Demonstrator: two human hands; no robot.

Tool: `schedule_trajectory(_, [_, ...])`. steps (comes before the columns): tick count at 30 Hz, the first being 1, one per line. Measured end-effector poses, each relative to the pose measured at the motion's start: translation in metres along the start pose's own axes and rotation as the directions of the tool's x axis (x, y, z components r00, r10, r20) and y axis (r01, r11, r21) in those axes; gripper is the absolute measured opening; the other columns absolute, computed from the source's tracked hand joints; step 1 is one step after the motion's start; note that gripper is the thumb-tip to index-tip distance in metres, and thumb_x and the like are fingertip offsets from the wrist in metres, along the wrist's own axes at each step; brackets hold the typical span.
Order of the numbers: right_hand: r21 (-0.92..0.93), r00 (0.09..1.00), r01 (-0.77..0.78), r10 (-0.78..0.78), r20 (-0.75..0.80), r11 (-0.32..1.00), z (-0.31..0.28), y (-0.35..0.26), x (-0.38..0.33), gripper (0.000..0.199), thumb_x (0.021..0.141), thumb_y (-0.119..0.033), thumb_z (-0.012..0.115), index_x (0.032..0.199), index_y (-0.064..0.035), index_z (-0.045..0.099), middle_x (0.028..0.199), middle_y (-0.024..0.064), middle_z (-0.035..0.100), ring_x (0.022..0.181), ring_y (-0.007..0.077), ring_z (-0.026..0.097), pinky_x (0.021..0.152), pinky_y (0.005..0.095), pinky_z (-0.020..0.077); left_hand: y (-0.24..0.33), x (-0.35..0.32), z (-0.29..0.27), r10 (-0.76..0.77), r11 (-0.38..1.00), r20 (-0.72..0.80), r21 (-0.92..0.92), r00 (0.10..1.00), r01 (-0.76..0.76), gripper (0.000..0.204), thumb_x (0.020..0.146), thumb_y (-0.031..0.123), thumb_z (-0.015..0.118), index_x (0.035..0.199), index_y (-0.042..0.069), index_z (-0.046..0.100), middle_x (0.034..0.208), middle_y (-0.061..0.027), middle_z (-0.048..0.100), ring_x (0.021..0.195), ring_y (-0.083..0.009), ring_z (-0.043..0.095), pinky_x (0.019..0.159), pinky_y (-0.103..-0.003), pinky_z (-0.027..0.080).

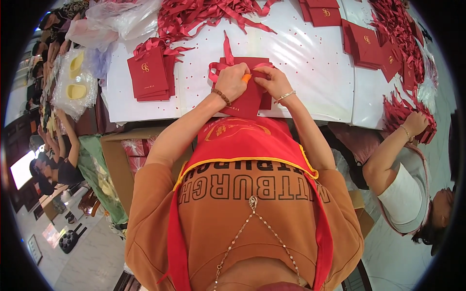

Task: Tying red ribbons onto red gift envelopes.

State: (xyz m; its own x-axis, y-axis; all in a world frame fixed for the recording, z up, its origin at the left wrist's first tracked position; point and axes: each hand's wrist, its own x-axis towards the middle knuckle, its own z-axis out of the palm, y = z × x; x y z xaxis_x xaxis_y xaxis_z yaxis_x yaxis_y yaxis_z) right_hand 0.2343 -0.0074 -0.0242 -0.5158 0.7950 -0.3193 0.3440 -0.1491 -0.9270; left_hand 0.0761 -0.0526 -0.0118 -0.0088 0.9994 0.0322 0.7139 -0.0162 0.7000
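A flat red paper bag (246,104) lies at the table's near edge, against my apron, with another red bag (266,101) partly under it. My left hand (232,83) is closed at its upper part, where a loop of red ribbon (212,72) runs in under the fingers. A small orange piece (246,78) shows at the left thumb; whether it is worn or held I cannot tell. Close by, my right hand (276,83) pinches the ribbon at the bag's top. The fingertips hide the exact spot. A ribbon tail points away from me.
Left of my hands sits a stack of red bags (149,75). A ribbon heap (204,14) lies beyond, with more bags (365,44) at right. Plastic wrap (114,22) covers the far left corner. A co-worker's hand (415,123) holds red ribboned bags at right. An open carton (116,155) stands below the table.
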Motion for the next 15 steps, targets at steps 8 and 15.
schedule_trajectory(8, [-0.116,0.998,0.054,-0.052,0.02,0.992,0.002,-0.003,-0.001,0.027,0.073,-0.009,0.061,0.099,-0.0036,0.059,0.073,0.011,0.058,0.062,0.0178,0.052,0.062,0.0286,0.0432,0.01,0.002,-0.007,0.126,0.963,0.088,0.229,0.988,-0.143,0.008,0.072,0.005,0.053,0.079,0.002,0.051,0.073,-0.0161,0.058,0.068,-0.033,0.057,0.058,-0.043,0.044])
schedule_trajectory(15, [-0.145,0.992,0.121,-0.123,-0.002,0.982,0.002,-0.009,-0.003,0.027,0.072,-0.009,0.06,0.099,-0.0053,0.058,0.076,0.0126,0.059,0.064,0.0221,0.053,0.063,0.0311,0.0438,0.012,0.003,-0.01,0.09,0.977,0.106,0.186,0.99,-0.109,0.008,0.071,0.004,0.052,0.079,0.002,0.05,0.073,-0.0169,0.057,0.068,-0.0354,0.056,0.058,-0.044,0.043])
